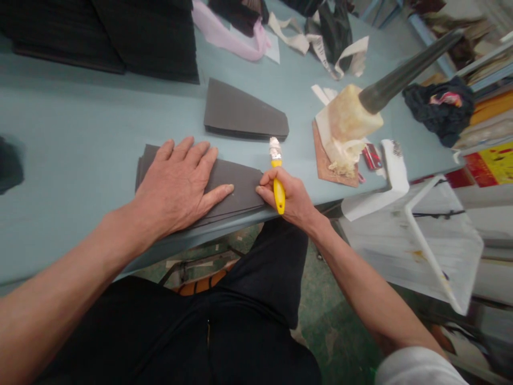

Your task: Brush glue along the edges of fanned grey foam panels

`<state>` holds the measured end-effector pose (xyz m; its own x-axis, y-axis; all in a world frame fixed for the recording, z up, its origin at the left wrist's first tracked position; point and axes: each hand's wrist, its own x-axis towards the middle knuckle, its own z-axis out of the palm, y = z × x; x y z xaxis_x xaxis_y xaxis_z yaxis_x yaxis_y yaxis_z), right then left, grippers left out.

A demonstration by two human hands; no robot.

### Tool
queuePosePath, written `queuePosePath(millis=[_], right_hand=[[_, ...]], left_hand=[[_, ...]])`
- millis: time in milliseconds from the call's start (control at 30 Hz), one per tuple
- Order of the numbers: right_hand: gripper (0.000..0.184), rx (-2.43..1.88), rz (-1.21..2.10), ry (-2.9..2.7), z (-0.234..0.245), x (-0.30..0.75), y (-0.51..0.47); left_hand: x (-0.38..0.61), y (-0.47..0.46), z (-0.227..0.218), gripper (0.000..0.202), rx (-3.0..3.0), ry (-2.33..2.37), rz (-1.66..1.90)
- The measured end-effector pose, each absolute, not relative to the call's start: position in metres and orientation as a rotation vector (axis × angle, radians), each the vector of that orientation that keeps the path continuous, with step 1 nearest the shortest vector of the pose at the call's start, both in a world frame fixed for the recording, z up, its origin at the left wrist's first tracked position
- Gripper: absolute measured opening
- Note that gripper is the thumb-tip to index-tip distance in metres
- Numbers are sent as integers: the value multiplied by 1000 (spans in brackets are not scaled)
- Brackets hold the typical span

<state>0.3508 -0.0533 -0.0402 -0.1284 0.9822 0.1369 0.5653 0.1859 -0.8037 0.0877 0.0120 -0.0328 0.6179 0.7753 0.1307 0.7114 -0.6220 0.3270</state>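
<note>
My left hand [178, 182] lies flat, fingers spread, on a stack of dark grey tapered sheets [240, 184] by the table's near edge. At the narrow right end of that stack is my right hand [294, 195], its thumb and forefinger pinched at the sheets' edge. The same hand holds a brush [279, 192] with a yellow handle, its whitish bristle end pointing away from me. Just beyond lies a second stack of dark grey tapered pieces [244, 109]. Whether my right fingertips grip a single sheet or several, I cannot tell.
A pale glue-smeared container [348, 120] with a thick dark handle stands on a brown board [320, 155] to the right. Tall black stacks [100, 37] occupy the far left. Pink cloth [240, 43] and pale strips lie at the back. A red box [372, 156] sits near the right edge.
</note>
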Motion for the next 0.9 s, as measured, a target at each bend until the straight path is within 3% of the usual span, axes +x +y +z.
queuePosePath(millis=[267,433,567,900], right_hand=[[24,-1430,805,-1774,-40,351,-54],[33,-1445,842,-1740,-41,351,-53],[28,-1437,826,-1757,-41,352,-51],[14,-1395,291,-1850,-21,334,-59]], left_hand=[[89,11,-27,91,2557,1245,321],[89,10,-27,87,2625,1249,293],[89,10,-30,84,2726,1266,268],[92,7,-27,77,2802,1302,218]])
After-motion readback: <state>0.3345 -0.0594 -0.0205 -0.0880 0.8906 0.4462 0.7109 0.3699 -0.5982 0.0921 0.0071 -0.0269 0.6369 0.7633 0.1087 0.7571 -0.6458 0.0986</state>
